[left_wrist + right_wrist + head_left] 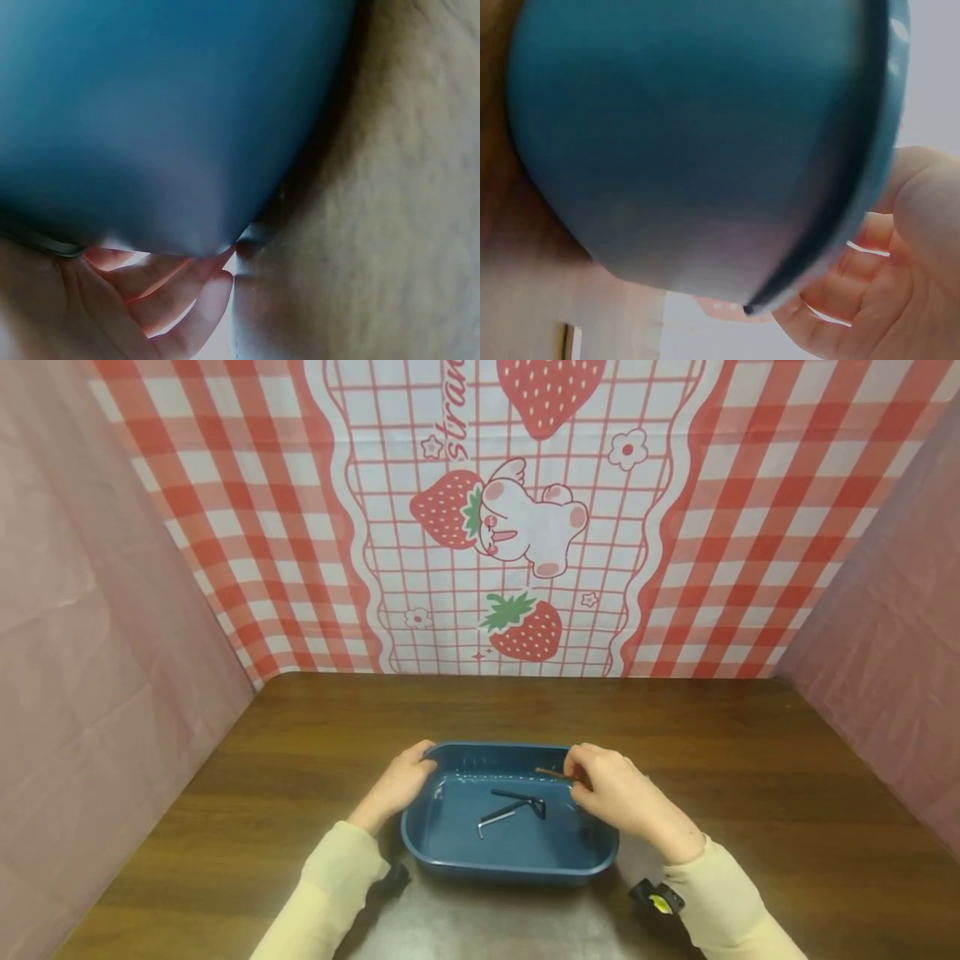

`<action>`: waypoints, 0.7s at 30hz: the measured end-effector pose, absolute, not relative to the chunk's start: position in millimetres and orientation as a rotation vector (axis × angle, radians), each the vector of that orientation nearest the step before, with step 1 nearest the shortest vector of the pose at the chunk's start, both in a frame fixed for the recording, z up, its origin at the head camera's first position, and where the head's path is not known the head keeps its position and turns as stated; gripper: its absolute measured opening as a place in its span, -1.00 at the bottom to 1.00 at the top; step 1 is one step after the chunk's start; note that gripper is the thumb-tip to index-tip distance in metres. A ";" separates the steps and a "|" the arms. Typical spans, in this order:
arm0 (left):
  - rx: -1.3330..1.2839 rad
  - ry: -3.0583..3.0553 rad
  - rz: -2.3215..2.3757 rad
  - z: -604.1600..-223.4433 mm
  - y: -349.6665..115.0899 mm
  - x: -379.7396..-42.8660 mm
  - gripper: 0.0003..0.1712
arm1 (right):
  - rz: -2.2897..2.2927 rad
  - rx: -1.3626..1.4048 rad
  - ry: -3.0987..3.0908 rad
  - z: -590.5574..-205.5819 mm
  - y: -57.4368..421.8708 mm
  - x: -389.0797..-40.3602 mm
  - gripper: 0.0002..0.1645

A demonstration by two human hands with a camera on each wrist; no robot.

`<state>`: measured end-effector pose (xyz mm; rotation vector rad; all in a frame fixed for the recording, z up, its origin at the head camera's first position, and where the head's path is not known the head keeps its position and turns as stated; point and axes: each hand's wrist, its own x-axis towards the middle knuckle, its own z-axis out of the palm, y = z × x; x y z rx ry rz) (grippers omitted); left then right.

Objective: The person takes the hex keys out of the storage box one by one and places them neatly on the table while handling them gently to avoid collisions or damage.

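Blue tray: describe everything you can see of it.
The blue tray is a deep rounded rectangle, smooth and slightly glossy, apparently plastic, with a lipped rim. It stands upright on the brown table, long sides running left to right. Black rods and a bent silver rod lie on its floor. The left hand grips its far left corner; the right hand is at the right end, whether touching it I cannot tell.

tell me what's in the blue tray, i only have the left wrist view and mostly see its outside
Observer: Black hex keys and a silver hex key lie in the tray.
Operator: anything held on the right side
Observer: Yes, the right hand's grip pinches a thin brownish rod, too small to identify further.
Operator: is it over the tray
Observer: In the head view, it shows within the tray's outline, toward the far right corner.
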<state>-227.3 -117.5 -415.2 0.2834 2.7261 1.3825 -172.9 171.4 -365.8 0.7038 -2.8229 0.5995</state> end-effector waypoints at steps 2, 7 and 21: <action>0.284 2.731 1.380 -415.0 -117.2 -227.8 -0.70 | 0.591 0.681 -2.793 -362.9 175.6 -173.7 -0.80; 0.285 2.740 1.375 -415.2 -116.9 -228.6 -0.70 | 0.598 0.666 -2.751 -358.7 182.8 -176.2 -0.80; 0.277 2.738 1.371 -414.0 -117.0 -226.7 -0.70 | 0.626 0.574 -2.699 -346.8 202.9 -174.6 -0.87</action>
